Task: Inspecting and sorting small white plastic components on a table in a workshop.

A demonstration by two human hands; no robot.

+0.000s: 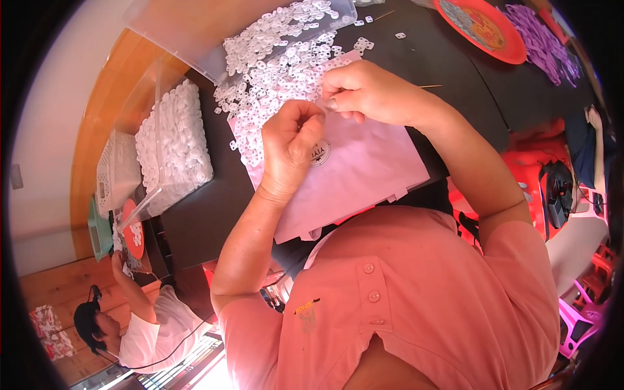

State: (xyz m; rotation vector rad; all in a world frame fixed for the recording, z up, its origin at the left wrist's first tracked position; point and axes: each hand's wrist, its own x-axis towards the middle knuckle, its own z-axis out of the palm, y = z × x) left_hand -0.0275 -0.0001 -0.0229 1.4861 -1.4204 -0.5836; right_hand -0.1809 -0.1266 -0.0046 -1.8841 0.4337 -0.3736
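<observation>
My left hand [290, 144] is closed in a pinch above a pink bag [367, 162] that lies flat on the table. Close beside it, my right hand [367, 91] also has thumb and fingers pressed together. A tiny whitish bit shows at the right fingertips, too small to name; what the left fingers hold is hidden. Just beyond both hands spreads a heap of small white plastic pieces with holes [279, 75]. Part of the heap rests on the bag's far edge, and it runs back into a tipped clear plastic box [175, 32].
A clear bin of white pieces [174, 140] stands at the left, near a white basket [118, 166]. Farther right lie a red-orange plate [455, 23] and purple strips [539, 42]. Thin sticks [430, 86] lie on the dark table [448, 65]. A person [153, 325] works at lower left.
</observation>
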